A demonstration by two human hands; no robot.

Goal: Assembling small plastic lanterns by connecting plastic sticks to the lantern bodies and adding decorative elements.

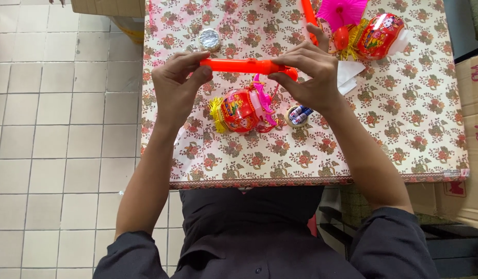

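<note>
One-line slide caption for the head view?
Both hands hold an orange stick above a red lantern on a floral tablecloth.

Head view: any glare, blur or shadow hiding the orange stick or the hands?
Head view: even, soft light and sharp focus; the orange stick is crisp between left hand and right hand; faint shadows under them; small highlights on the red lantern; slight wide-angle bending at the edges.

A desk (414, 119) draped in a cream cloth patterned with red-and-green flowers spreads beneath and beyond the hands. To their left runs a floor (53, 129) of pale square tiles under even light. Brown cardboard boxes (474, 129) stand stacked just past the desk's edge to their right.
</note>
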